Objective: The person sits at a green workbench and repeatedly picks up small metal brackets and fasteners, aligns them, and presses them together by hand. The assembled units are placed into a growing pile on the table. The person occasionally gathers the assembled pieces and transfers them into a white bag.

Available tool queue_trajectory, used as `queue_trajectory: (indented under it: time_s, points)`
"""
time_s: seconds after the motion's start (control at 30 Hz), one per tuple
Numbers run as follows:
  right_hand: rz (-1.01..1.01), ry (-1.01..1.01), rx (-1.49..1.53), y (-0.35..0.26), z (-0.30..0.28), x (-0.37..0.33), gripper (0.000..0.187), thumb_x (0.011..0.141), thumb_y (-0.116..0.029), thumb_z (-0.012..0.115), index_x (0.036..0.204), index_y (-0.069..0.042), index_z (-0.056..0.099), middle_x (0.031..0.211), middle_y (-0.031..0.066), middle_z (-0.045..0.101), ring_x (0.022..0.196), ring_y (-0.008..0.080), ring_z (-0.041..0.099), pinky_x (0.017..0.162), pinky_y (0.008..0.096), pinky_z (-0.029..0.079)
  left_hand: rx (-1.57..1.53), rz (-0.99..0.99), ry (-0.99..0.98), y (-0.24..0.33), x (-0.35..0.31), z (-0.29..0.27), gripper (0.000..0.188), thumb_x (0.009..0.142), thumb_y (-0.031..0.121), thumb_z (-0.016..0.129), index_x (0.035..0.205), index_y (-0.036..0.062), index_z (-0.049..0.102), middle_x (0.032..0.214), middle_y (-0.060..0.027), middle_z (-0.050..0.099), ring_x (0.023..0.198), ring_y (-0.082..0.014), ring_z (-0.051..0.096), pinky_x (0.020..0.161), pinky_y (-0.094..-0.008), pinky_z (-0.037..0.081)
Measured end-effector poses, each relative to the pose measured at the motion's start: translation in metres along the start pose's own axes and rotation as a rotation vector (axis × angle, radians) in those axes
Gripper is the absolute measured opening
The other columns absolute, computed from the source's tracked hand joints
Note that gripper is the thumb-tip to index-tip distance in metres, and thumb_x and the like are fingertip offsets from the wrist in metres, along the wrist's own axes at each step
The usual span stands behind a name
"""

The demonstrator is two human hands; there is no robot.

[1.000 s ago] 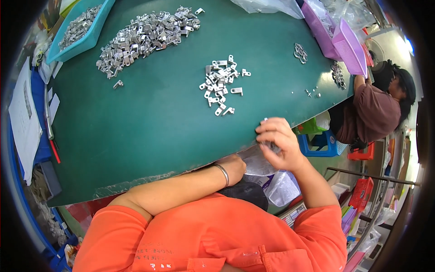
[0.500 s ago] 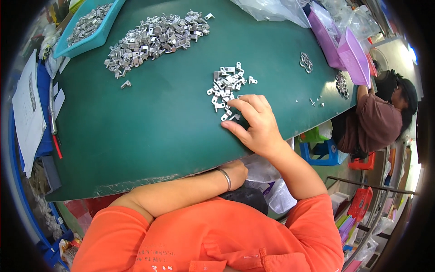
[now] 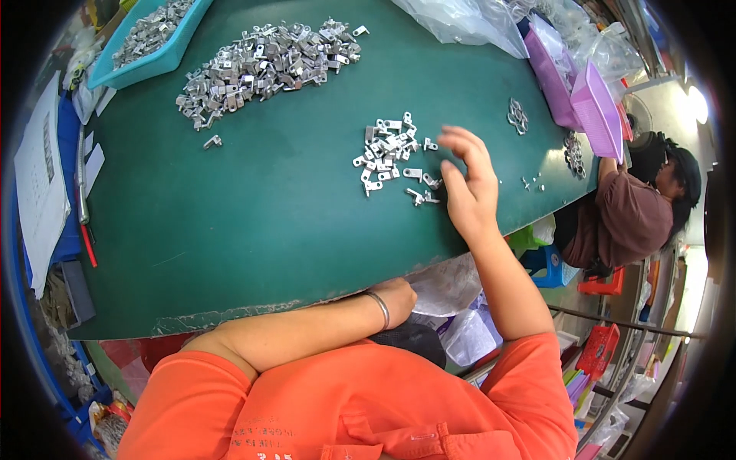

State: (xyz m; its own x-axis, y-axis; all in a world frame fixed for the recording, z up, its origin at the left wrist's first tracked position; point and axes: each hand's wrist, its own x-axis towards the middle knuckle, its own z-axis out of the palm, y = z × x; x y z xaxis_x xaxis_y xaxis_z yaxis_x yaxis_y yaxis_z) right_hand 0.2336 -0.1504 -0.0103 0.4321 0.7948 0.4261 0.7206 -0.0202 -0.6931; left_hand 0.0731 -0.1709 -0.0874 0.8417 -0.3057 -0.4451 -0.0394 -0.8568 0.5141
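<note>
My right hand (image 3: 473, 184) hovers at the right side of a small heap of bent metal brackets (image 3: 387, 149), thumb and fingers apart with nothing visible between them. Just left of its thumb, a few loose brackets (image 3: 422, 197) lie slightly away from that heap. The brackets are silver, L-shaped, with holes in their tabs. At the table's front edge my left hand (image 3: 397, 301), a metal bangle at its wrist, is curled closed; its fingers face away, so whatever they may hold is hidden. A larger bracket pile (image 3: 268, 65) spreads across the far left of the green table (image 3: 253, 207).
A turquoise basket (image 3: 149, 61) of metal parts stands far left. Purple baskets (image 3: 596, 107) and clear plastic bags (image 3: 468, 23) fill the far right. Ring-like metal parts (image 3: 517, 115) lie nearby. Another person (image 3: 632, 211) sits at the right end. Papers (image 3: 42, 184) lie left.
My right hand has moved right off the small heap, and its fingers have spread. A few brackets now lie at the heap's right side. My left hand stays at the table edge.
</note>
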Motion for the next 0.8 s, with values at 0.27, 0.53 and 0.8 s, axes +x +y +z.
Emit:
queue_trajectory:
  time_s: [0.27,0.53,0.8]
  points:
    - [-0.38,-0.526,-0.118,-0.016,0.033,0.038,0.037,0.074,-0.032,0.074,0.107,-0.017,0.067,0.122,0.0081,0.056,0.119,0.0343,0.044,0.101,0.0466,0.032,-0.039,-0.026,0.043,-0.003,0.0,0.006,0.043,0.095,0.035,0.048,0.086,-0.0005,0.071,0.086,-0.0214,0.067,0.085,-0.0372,0.064,0.078,-0.0451,0.05]
    - [-0.38,-0.578,0.049,-0.012,-0.024,-0.016,0.018,0.066,-0.01,0.072,0.083,-0.014,0.069,0.104,0.0037,0.059,0.103,0.0286,0.052,0.092,0.0416,0.036,-0.071,-0.053,0.019,-0.004,0.002,0.005,0.041,0.093,0.036,0.052,0.09,-0.0009,0.071,0.09,-0.0225,0.066,0.087,-0.037,0.064,0.081,-0.0435,0.049]
    - [-0.27,-0.418,-0.041,-0.014,-0.069,-0.095,0.019,0.062,-0.005,0.071,0.08,-0.012,0.068,0.105,0.0058,0.062,0.104,0.0279,0.053,0.097,0.0459,0.035,-0.1,-0.13,0.064,-0.002,-0.003,0.002,0.041,0.092,0.037,0.051,0.093,0.0023,0.072,0.092,-0.0201,0.068,0.091,-0.0352,0.064,0.085,-0.0424,0.047]
